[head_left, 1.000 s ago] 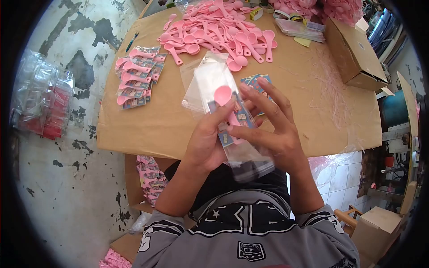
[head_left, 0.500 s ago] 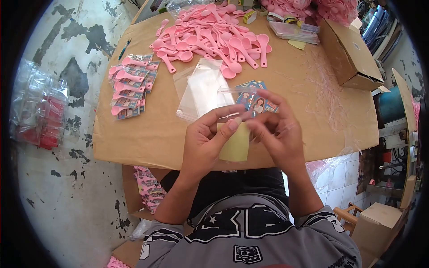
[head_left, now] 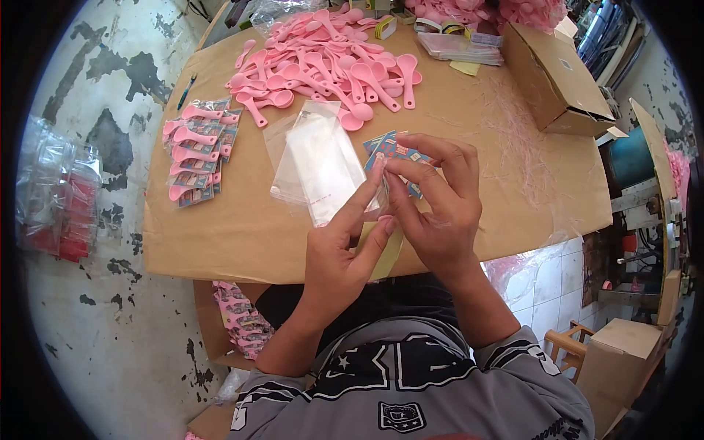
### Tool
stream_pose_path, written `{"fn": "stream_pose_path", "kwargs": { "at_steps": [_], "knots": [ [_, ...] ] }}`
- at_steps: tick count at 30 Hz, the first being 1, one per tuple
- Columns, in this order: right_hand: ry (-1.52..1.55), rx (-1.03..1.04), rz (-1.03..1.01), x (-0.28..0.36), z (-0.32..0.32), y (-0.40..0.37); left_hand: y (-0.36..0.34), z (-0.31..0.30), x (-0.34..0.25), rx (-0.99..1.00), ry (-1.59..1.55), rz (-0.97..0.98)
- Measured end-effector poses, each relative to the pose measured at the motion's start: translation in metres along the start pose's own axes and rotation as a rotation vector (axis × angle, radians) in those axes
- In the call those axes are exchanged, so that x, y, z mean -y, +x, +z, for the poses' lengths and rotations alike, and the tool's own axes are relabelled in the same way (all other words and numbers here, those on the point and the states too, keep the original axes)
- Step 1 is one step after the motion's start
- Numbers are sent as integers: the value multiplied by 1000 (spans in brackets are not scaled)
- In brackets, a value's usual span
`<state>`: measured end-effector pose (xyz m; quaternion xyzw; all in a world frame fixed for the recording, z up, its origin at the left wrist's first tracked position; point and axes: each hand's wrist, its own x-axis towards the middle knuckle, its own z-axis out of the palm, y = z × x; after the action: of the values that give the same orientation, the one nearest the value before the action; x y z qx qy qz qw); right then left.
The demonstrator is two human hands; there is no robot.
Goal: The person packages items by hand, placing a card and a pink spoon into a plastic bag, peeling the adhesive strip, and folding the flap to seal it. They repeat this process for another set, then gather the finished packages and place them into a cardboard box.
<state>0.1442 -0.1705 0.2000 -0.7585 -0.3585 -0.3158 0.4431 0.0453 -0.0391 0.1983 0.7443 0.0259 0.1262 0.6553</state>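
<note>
My left hand and my right hand meet over the near part of the table, fingers pinched around a small clear plastic piece, mostly hidden between them. Below the fingers a yellow-green paper shows. Just left of the hands lies a stack of clear plastic bags. Blue printed cards lie behind my fingers, partly covered by them. Farther back is a large heap of pink spoons.
Bagged pink spoons with cards lie in a row at the left, near a pen. An open cardboard box stands at the back right. Plastic strips are scattered at the right. More plastic bags lie at the back.
My hands have come closer together, and the fingers of my right hand have closed toward the left. The view has shifted slightly, moving the table's contents left in the picture.
</note>
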Motion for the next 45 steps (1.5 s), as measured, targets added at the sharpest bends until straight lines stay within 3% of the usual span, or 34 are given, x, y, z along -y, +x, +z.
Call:
{"fn": "stream_pose_path", "kwargs": {
  "at_steps": [6, 9, 11, 14, 17, 20, 23, 26, 29, 32, 38, 45],
  "knots": [
    [131, 21, 114, -3, -4, 3, -3, -3, -1, 76, 65, 12],
    [251, -82, 222, -13, -14, 7, -3, -2, -5, 67, -151, -49],
    [590, -288, 486, -17, -21, 12, -5, -3, 5, 23, -318, -65],
    [885, -404, 509, -30, -36, 16, -2, -14, -2, -34, -505, -185],
    [1017, -167, 478, -37, -47, 1, 1, -18, 13, -102, -506, -91],
    [1089, 148, 692, -26, -48, -16, 6, -17, 19, -136, -545, 3],
    [993, 330, 829, -3, -36, -11, 7, -18, 23, -144, -516, 27],
    [725, 325, 563, 3, -16, -15, 9, -18, 20, -121, -470, 59],
    [698, 364, 573, 0, -11, -14, 9, -20, 22, -102, -443, 39],
    [910, 311, 745, -3, -11, -16, 10, -23, 15, -90, -500, -48],
    [968, 280, 780, -2, -20, -10, 11, -23, 12, -80, -464, -77],
    [950, 316, 635, -10, -28, -15, 9, -23, 25, -97, -538, -10]
  ]
}}
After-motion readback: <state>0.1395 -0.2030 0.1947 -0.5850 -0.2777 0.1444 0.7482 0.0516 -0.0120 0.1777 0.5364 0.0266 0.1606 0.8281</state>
